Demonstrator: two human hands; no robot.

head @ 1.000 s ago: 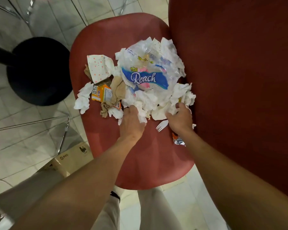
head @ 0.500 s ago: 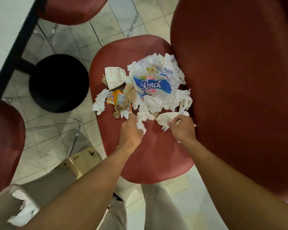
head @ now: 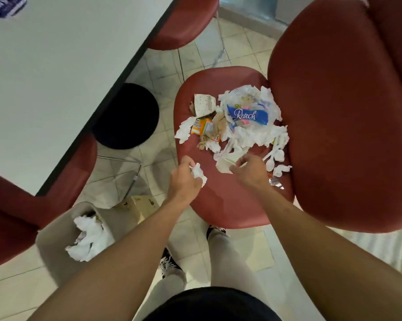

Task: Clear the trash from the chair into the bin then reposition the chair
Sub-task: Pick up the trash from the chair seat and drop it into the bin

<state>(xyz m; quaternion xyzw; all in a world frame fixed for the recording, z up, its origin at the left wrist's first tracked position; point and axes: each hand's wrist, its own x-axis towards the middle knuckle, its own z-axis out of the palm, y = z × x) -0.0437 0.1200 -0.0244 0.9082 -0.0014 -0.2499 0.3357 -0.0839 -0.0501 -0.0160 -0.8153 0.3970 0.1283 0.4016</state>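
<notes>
Hands: both reach over the near edge of a red chair seat [head: 218, 205], each taking up litter.
Left hand [head: 183, 179]: fingers curled round a crumpled white tissue [head: 198, 173], gripped clear of the heap and above the seat's near-left edge.
Right hand [head: 250, 169]: fingers bent, pinching the edge of a flat white scrap of paper [head: 225, 163] at the heap's near side.
Trash pile [head: 241, 126]: spread across the middle and back of the seat, up against the chair back [head: 345, 112].
Make-up of the pile: torn white tissues, a clear plastic wrapper [head: 248, 113] with a blue "Reach" band, an orange carton [head: 201, 127], a dotted paper wrapper [head: 203, 104], brownish crumpled paper, white plastic spoons [head: 274, 156] near the right edge and a scrap of foil [head: 276, 183].
Bin [head: 56, 246]: pale, on the tiled floor to the person's lower left, well apart from the seat; it already holds a wad of white tissue [head: 89, 239].
Progress: judged early. Some paper is binned, but most of the litter sits on the seat.
Left to do: carry these two handfuls across, gather the rest, then move the chair.
Surroundings: a white table [head: 56, 66] with a black round base [head: 128, 117], more red chairs, a cardboard box [head: 139, 205] on the floor.
</notes>
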